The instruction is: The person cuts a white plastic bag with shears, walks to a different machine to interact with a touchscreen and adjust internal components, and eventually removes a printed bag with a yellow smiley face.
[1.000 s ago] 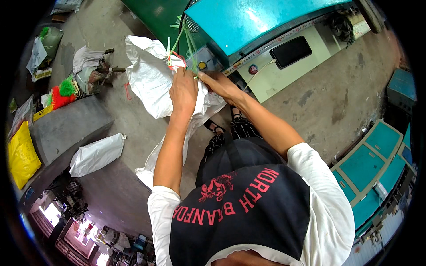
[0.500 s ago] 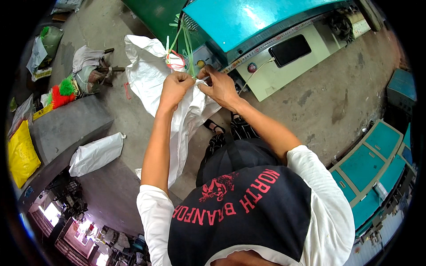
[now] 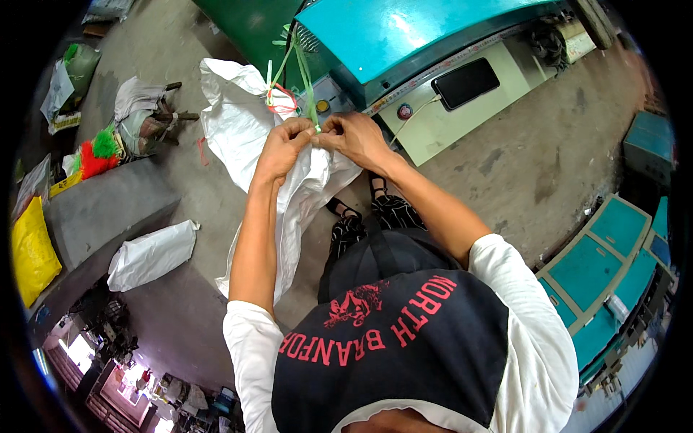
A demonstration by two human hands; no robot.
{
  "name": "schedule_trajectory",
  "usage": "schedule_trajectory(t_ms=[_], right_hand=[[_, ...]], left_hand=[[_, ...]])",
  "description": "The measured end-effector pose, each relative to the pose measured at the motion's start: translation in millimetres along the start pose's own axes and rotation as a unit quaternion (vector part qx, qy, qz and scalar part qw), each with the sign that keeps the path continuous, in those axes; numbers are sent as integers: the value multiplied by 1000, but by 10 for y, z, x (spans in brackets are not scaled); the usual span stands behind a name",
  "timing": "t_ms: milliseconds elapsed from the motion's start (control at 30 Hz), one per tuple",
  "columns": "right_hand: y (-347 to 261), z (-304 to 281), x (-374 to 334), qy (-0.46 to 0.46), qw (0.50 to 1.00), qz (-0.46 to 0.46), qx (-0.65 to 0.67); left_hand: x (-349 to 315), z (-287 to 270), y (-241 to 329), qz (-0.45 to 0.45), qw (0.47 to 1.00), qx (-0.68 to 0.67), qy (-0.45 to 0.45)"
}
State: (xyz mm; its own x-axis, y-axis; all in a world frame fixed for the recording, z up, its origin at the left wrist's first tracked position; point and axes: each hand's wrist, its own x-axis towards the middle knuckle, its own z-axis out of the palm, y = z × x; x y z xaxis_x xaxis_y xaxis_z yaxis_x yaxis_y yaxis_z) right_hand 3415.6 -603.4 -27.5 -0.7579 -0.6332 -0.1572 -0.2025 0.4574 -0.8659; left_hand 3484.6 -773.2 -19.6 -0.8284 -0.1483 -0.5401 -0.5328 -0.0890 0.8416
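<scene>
- Pinching the lower end of green plastic strands (image 3: pixel 309 94) in closed fingertips of left hand (image 3: pixel 280 150) and right hand (image 3: pixel 357 140).
- Hanging beside the teal machine housing (image 3: pixel 404 36), over the white sack (image 3: pixel 232 119).

crinkled white sack (image 3: pixel 232 123), seemingly woven plastic; glossy turquoise machine cover (image 3: pixel 397 40)

My left hand (image 3: pixel 283 149): pinched at green string (image 3: pixel 311 105)
My right hand (image 3: pixel 357 141): pinched there too
White sack (image 3: pixel 232 119): under both
</scene>
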Motion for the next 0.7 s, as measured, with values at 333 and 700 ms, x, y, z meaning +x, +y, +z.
schedule_trajectory(t_ms=[333, 700], right_hand=[[-4, -186, 220, -140, 986, 66, 64], [-113, -5, 63, -23, 984, 141, 104]], left_hand=[[21, 7, 154, 190, 936, 295, 6], [-116, 159, -38, 326, 887, 299, 132]])
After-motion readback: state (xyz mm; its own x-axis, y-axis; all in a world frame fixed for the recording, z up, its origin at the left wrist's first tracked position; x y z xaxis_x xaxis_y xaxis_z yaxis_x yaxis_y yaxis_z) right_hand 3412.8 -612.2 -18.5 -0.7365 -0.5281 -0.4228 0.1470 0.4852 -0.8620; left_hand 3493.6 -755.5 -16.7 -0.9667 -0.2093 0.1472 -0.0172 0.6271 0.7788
